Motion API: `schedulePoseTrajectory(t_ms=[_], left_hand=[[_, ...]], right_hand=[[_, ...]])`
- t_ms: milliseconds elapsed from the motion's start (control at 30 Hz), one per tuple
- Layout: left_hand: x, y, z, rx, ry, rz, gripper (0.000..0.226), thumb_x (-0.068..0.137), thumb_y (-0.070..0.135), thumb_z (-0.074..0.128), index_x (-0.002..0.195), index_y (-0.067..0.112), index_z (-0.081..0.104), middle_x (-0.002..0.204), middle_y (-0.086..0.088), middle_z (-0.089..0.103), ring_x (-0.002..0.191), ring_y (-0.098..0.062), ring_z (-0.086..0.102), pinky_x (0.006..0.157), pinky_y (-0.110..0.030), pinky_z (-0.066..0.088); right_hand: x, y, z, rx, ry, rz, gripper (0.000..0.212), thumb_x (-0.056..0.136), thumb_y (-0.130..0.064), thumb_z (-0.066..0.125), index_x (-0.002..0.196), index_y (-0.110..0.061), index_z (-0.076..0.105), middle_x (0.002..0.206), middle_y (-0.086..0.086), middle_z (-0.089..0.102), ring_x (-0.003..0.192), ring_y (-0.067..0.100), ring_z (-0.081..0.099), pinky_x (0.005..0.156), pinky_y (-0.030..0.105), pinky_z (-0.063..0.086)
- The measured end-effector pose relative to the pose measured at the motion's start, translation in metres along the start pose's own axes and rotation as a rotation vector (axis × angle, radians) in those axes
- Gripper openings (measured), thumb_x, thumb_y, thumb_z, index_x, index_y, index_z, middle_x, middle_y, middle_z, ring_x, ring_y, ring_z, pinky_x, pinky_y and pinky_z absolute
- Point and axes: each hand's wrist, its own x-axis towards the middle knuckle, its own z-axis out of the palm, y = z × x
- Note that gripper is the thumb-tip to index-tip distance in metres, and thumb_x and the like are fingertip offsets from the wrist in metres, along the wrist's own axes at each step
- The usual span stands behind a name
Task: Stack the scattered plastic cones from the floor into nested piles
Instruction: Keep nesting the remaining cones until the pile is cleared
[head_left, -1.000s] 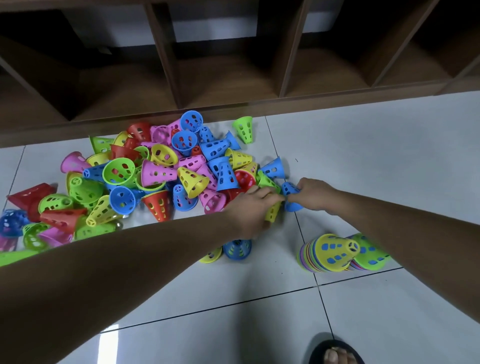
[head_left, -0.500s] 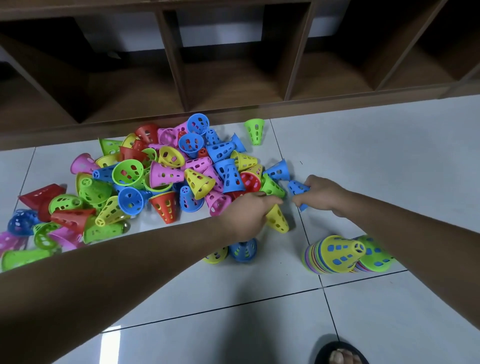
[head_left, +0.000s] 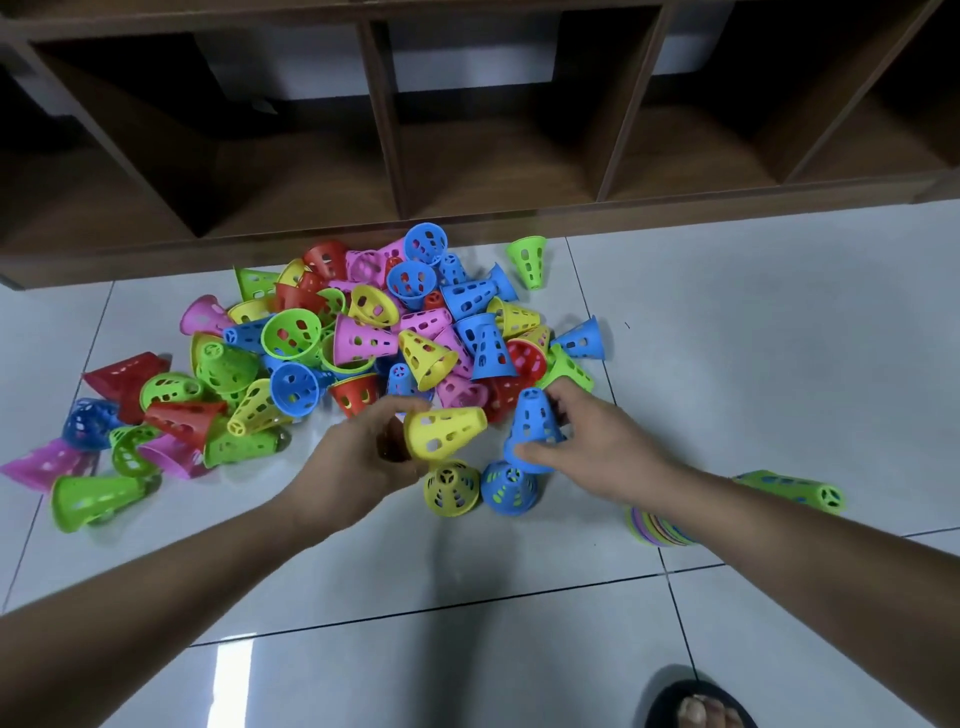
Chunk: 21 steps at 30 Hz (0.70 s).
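A heap of perforated plastic cones (head_left: 363, 338) in red, pink, yellow, green and blue covers the tiled floor in front of me. My left hand (head_left: 358, 457) grips a yellow cone (head_left: 444, 428) lifted off the floor, lying sideways with its narrow end to the right. My right hand (head_left: 592, 441) holds a blue cone (head_left: 532, 434) upright, narrow end up. Just below them a yellow cone (head_left: 451, 488) and a blue cone (head_left: 508, 488) stand on the floor. A nested pile (head_left: 657, 527) lies on its side behind my right forearm, its green tip (head_left: 795, 488) showing beyond the arm.
A dark wooden shelf unit (head_left: 467, 156) with open compartments runs along the back, right behind the heap. A lone green cone (head_left: 530, 260) lies near its base. My sandalled foot (head_left: 696, 709) is at the bottom right. Bare white tiles (head_left: 753, 338) stretch to the right.
Both hands have pulled back from the heap's edge toward me, each lifting a cone: the left now holds the yellow one clear of the floor, the right has turned the blue one upright.
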Motion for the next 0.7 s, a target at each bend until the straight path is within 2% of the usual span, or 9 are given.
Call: schedulePoseTrajectory(t_ms=[67,133,200,300,433,567,700], left_hand=[[-0.007,-0.010,0.006,-0.108,-0.022,-0.067,0.064,0.084,0.014,0.092,0.132,0.044,0.063,0.108,0.005,0.075,0.097,-0.016,0.075,0.093,-0.043,0.062],[-0.013,-0.011,0.013,-0.196,-0.033,-0.076,0.065,0.085,0.009,0.090,0.134,0.041,0.063,0.110,0.000,0.076,0.100,-0.020,0.076,0.096,-0.048,0.061],[-0.018,-0.006,0.020,-0.293,-0.024,-0.052,0.065,0.086,0.005,0.088,0.134,0.040,0.063,0.106,-0.006,0.074,0.101,-0.025,0.076,0.096,-0.047,0.062],[-0.022,-0.002,0.030,-0.354,-0.002,0.011,0.065,0.085,0.001,0.087,0.134,0.037,0.064,0.097,-0.010,0.070,0.096,-0.025,0.074,0.089,-0.036,0.062],[-0.021,-0.011,0.040,-0.202,-0.036,0.007,0.067,0.083,0.011,0.091,0.134,0.042,0.062,0.099,-0.001,0.073,0.095,-0.016,0.070,0.078,-0.033,0.057],[-0.026,-0.025,0.045,-0.056,-0.040,0.000,0.060,0.080,0.016,0.093,0.125,0.044,0.064,0.095,0.007,0.071,0.090,-0.014,0.067,0.074,-0.018,0.051],[-0.027,-0.034,0.048,0.088,-0.033,0.001,0.055,0.079,0.029,0.093,0.123,0.043,0.062,0.102,0.014,0.066,0.088,-0.013,0.066,0.075,-0.024,0.056]], right_hand=[[-0.006,-0.001,0.010,0.015,-0.007,-0.014,0.046,0.080,-0.045,0.085,0.111,-0.036,0.052,0.105,-0.018,0.070,0.099,0.006,0.067,0.087,0.040,0.058],[-0.010,0.001,0.018,0.029,0.001,-0.021,0.046,0.081,-0.041,0.086,0.111,-0.038,0.052,0.104,-0.019,0.071,0.096,0.003,0.068,0.087,0.039,0.059],[-0.013,0.004,0.025,0.046,0.015,-0.027,0.047,0.080,-0.038,0.088,0.109,-0.041,0.051,0.102,-0.023,0.071,0.094,-0.002,0.068,0.087,0.037,0.060],[-0.018,0.006,0.032,0.058,0.062,-0.046,0.049,0.080,-0.035,0.090,0.107,-0.042,0.049,0.100,-0.024,0.069,0.092,-0.004,0.068,0.081,0.032,0.059],[-0.019,0.009,0.039,-0.018,0.095,-0.056,0.049,0.079,-0.032,0.090,0.104,-0.034,0.047,0.100,-0.014,0.067,0.089,0.005,0.067,0.075,0.038,0.058],[-0.018,0.014,0.042,-0.104,0.076,-0.057,0.047,0.078,-0.034,0.087,0.102,-0.033,0.046,0.100,-0.012,0.060,0.086,0.012,0.065,0.073,0.044,0.059],[-0.016,0.014,0.047,-0.167,0.062,-0.063,0.047,0.076,-0.035,0.085,0.103,-0.033,0.047,0.102,-0.011,0.055,0.087,0.015,0.061,0.074,0.045,0.056]])
